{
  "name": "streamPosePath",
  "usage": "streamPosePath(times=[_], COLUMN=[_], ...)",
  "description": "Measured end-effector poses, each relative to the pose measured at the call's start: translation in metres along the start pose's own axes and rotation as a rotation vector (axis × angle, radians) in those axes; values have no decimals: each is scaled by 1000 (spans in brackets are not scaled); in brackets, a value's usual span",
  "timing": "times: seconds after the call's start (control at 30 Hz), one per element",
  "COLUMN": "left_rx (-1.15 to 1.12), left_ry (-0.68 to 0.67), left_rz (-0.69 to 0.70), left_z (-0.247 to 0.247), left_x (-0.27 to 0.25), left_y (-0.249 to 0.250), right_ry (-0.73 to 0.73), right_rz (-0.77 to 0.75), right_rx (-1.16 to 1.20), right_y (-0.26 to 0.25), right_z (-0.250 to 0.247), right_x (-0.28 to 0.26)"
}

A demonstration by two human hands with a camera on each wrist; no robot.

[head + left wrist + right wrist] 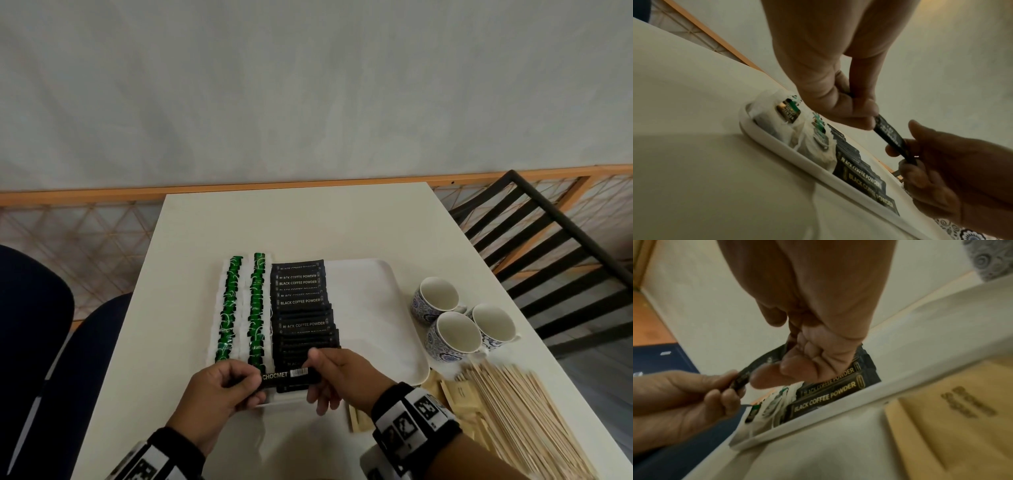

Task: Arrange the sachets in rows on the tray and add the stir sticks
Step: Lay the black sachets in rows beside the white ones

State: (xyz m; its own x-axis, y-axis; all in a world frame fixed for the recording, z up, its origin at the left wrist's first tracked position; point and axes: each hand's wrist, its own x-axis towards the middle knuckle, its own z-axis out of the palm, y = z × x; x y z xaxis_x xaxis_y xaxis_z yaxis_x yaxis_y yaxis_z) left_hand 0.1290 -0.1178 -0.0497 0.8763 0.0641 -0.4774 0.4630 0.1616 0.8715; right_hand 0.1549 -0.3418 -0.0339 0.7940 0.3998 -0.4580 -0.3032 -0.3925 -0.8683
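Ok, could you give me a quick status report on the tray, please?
Both hands, left and right, grip one black sachet over the tray near edge. Three rows laid. Stir sticks not yet added. Nothing in the way.

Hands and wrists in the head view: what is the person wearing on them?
Both hands are bare, with no gloves or sleeves in view. The left wrist and the right wrist each carry a black band holding white blocks printed with black square-patterned markers. No cables show.

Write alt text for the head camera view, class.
Both hands, left hand and right hand, hold one black sachet over the near edge of a white rectangular tray holding two green teabag rows and a black sachet row. Three patterned cups and wooden stir sticks lie to the right.
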Motion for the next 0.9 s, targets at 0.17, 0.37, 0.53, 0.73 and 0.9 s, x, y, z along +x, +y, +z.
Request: streamPosePath(times=[0.17, 0.37, 0.53, 0.73, 0.9], left_rx=[152, 523, 887, 1177, 1262], left_ry=[-13, -72, -72, -21, 12], left_rz=[65, 268, 522, 648, 691], left_z=[7, 17, 26, 30, 26], left_x=[0, 2, 3, 12, 17], left_y=[2, -4, -11, -11, -12], right_ry=[25, 94, 220, 317, 342], right_rz=[-10, 5, -2, -2, -10], right_rx=[-28, -35, -540, -524, -570], right_y=[0, 8, 24, 34, 35], right_z=[-8, -20, -18, -9, -8], right_x=[-1, -3, -4, -2, 1])
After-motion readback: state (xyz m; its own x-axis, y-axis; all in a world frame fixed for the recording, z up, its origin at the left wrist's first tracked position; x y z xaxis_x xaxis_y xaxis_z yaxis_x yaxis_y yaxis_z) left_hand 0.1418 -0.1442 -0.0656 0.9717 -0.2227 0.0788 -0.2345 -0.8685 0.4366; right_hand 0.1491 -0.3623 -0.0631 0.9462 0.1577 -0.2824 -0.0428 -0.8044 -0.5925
